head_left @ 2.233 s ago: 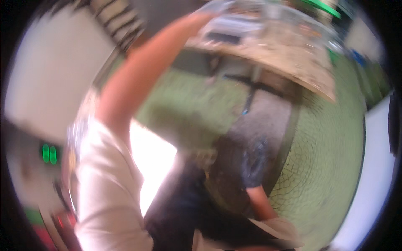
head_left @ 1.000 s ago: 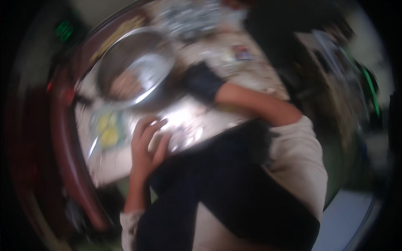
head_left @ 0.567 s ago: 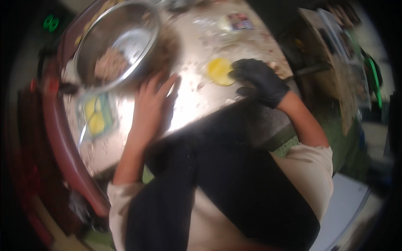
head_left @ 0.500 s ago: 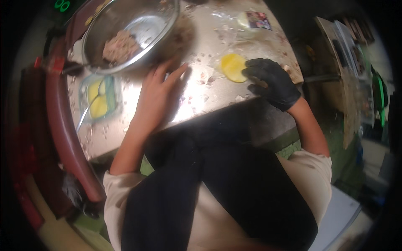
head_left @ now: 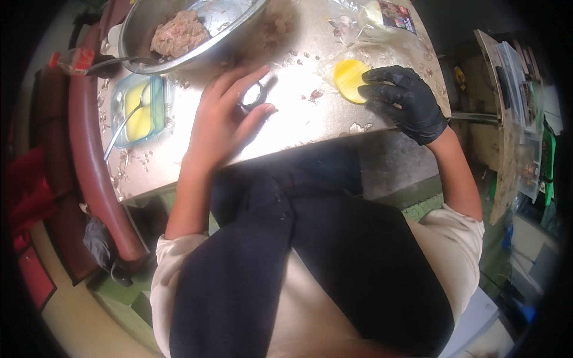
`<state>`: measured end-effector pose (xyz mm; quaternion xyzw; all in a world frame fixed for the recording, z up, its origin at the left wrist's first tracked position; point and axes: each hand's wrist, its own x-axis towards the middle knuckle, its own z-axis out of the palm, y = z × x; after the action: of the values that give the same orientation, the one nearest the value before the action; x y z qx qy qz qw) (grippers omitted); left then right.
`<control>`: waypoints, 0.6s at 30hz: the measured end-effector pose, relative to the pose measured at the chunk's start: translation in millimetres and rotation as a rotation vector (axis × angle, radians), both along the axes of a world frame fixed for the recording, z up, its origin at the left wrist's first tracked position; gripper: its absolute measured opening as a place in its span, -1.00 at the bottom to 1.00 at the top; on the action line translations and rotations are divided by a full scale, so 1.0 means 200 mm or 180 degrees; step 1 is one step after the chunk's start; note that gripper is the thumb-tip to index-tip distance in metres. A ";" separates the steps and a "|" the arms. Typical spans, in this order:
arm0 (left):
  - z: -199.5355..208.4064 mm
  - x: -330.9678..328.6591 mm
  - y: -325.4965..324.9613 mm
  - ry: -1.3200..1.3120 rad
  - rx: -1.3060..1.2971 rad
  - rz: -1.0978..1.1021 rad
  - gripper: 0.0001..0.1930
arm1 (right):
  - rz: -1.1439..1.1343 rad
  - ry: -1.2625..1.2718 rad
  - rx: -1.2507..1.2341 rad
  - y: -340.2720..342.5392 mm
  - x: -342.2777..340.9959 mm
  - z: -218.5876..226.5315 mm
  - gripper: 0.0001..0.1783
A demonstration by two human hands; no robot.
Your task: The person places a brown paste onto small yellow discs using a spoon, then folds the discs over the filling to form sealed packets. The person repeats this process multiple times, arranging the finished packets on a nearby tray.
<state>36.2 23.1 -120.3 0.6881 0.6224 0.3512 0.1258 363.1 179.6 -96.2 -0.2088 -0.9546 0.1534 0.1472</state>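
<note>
A yellow round disc [head_left: 348,80] lies at the right of the table, over clear plastic. My right hand [head_left: 406,106], in a black glove, grips it by its right edge, fingers bent over the rim. The thumb is partly hidden. Bare, with thumb and fingers spread apart, my left hand [head_left: 225,113] rests on the middle of the table. Between its thumb and forefinger is a small round thing [head_left: 253,95] with a dark rim and a pale middle, in strong glare; I cannot make out its kind.
A large metal bowl [head_left: 239,37] with a lump of minced meat [head_left: 179,34] stands at the far left. Nearer is a glass container [head_left: 157,107] with yellow stuff and a spoon [head_left: 122,130]. A clear plastic package [head_left: 371,17] lies far right. A maroon armrest [head_left: 89,131] borders the left.
The whole view has shifted, so the table sits higher. My left thumb now shows, spread away from the fingers. My right fingers now overlap the disc's edge more.
</note>
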 end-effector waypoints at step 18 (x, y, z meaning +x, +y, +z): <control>-0.02 -0.01 -0.01 -0.0218 -0.0244 0.0052 -0.48 | 0.0002 -0.0248 -0.0080 0.00 -0.03 0.06 -0.68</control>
<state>34.0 21.0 -124.0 0.6653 0.6363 0.3514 0.1703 357.7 180.1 -83.5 -0.2161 -0.9576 0.1572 0.1072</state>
